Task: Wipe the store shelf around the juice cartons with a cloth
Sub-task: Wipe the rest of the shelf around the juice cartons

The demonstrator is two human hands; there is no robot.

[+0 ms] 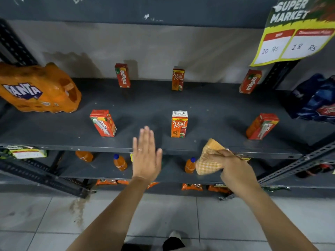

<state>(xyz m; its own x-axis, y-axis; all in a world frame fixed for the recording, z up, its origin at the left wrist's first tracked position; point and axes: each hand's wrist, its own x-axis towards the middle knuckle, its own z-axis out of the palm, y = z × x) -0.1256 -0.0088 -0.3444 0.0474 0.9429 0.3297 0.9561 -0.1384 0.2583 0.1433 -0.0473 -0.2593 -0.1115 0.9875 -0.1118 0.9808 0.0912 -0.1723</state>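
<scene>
A dark grey shelf [154, 104] carries several small juice cartons in two rows. The back row has a red carton [122, 75], an orange Real carton [178, 79] and a red carton [250, 81]. The front row has a tilted red carton [103, 123], a Real carton [179, 124] and a tilted red carton [262, 126]. My right hand [233, 166] grips an orange checked cloth [208, 157] at the shelf's front edge, right of the middle. My left hand [146, 154] is flat and empty, fingers together, over the front edge left of the front Real carton.
An orange Fanta multipack [38, 89] lies at the shelf's left end, blue packs [315, 98] at the right. A price sign [293, 31] hangs top right. The lower shelf holds orange bottles [120, 162]. Slotted metal uprights [297, 163] flank the shelf. Tiled floor below.
</scene>
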